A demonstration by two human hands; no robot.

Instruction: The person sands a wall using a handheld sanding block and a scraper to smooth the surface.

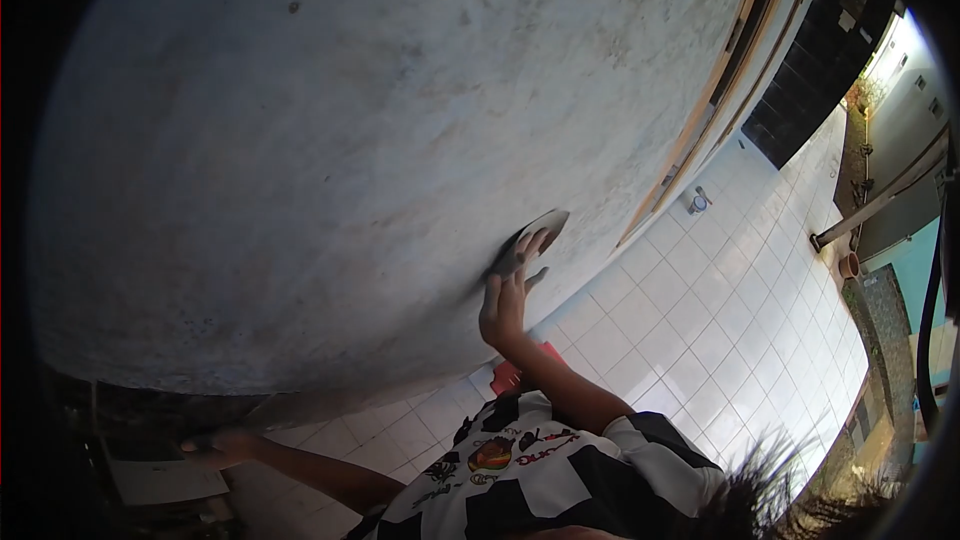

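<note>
Right hand (506, 302): fingers (527, 244) spread on thin sheet (557, 224) against wall (300, 140); left hand (224, 448): cannot tell

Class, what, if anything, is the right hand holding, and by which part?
The right hand holds a thin flat plate, fingers spread across its outer face.

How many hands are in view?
2: the right hand, on a thin plate against the wall; the left hand, by a pale board at lower left.
</note>
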